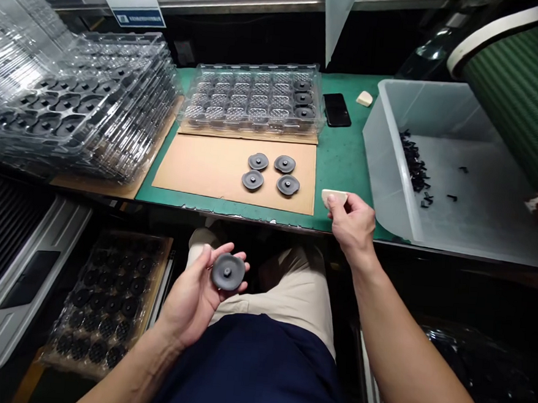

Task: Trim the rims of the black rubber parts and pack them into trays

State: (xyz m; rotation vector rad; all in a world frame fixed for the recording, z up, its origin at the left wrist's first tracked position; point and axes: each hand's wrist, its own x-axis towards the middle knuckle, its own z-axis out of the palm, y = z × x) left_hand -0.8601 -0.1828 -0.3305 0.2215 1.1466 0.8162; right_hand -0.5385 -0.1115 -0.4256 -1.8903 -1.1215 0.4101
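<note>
My left hand (pixel 198 292) is palm up over my lap, its fingers curled round a dark grey dished disc (pixel 228 272) with a small central stub. At the table's front edge, my right hand (pixel 354 223) pinches a flat cream-coloured block (pixel 334 197) between thumb and fingers; its material I cannot tell. Several similar grey discs (pixel 288 185) lie in two rows on the brown cardboard (pixel 198 166), left of my right hand. Behind them stands a clear plastic tray (pixel 252 102) with a few discs in its right-hand column.
Tall stacks of clear trays (pixel 131 118) with dark discs stand at the left. A translucent bin (pixel 393 167) at the right holds small black parts (pixel 414 162). A phone (pixel 337 110) and another cream piece (pixel 364 98) lie behind. A filled tray (pixel 105 300) sits low at left.
</note>
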